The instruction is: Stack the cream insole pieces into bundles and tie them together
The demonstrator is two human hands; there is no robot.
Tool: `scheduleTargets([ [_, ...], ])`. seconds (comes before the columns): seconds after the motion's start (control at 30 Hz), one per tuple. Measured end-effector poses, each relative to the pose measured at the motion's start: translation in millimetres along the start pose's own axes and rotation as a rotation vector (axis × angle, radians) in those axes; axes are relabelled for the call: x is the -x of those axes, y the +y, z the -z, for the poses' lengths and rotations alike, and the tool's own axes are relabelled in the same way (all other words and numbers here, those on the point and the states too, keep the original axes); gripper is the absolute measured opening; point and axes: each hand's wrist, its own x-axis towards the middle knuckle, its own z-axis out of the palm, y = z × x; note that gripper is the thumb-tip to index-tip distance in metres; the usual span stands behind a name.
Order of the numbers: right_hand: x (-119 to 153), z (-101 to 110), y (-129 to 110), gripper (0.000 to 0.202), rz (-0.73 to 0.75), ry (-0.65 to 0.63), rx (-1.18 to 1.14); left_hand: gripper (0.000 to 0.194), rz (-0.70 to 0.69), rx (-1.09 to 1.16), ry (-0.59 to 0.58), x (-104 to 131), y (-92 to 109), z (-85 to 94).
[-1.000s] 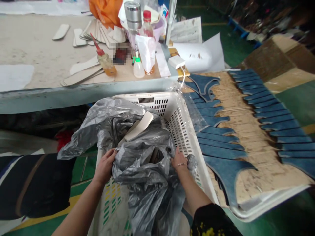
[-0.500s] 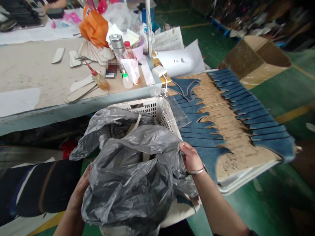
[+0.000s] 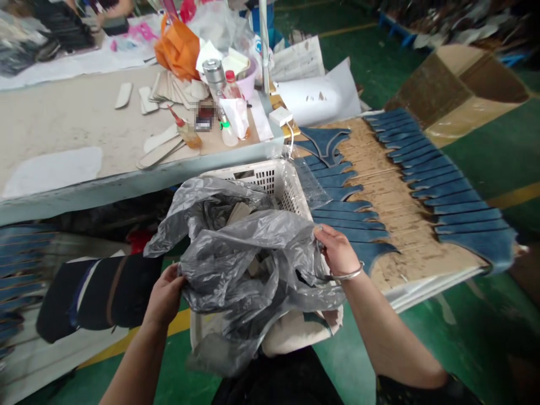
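Note:
A crumpled grey plastic bag (image 3: pixel 248 242) spreads over a white perforated basket (image 3: pixel 301 197). My left hand (image 3: pixel 166 292) pinches the bag's left edge. On the opposite side my right hand (image 3: pixel 337 250), with a metal bangle at the wrist, has its fingers closed on the bag's right edge. Pale strips (image 3: pixel 239 212) show through the bag's opening; the rest of its contents is hidden. Below my right hand, a cream cloth-like piece (image 3: pixel 295 332) lies at the basket's near end.
Left of the basket stands a worktable (image 3: pixel 50 118) with a glue bottle (image 3: pixel 189 135), a flask (image 3: pixel 214 76) and an orange bag (image 3: pixel 177 48). Blue cut pieces (image 3: pixel 455 197) line a cardboard-topped surface on the right, before an open carton (image 3: pixel 459 90). A dark padded roll (image 3: pixel 101 292) lies lower left.
My left hand has come up and now grips the bag's edge. The bag's near part has been raised and drawn back, uncovering more of the basket's near end. The view has shifted slightly.

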Motion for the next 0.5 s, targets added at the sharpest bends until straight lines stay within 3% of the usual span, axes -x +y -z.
scheduleTargets([
  [0.13, 3, 8, 12, 0.033, 0.024, 0.001, 0.212, 0.043, -0.126, -0.205, 0.176, 3, 7, 0.0],
  [0.27, -2, 11, 12, 0.032, 0.092, 0.091, 0.345, 0.042, -0.159, -0.02, 0.298, 2, 22, -6.6],
  [0.4, -18, 22, 1, 0.028, 0.161, 0.26, 0.295, 0.04, -0.252, 0.259, 0.216, 3, 56, -18.2],
  [0.5, -26, 32, -12, 0.027, 0.187, 0.241, 0.378, 0.057, -0.317, 0.306, 0.107, 9, 84, -20.2],
])
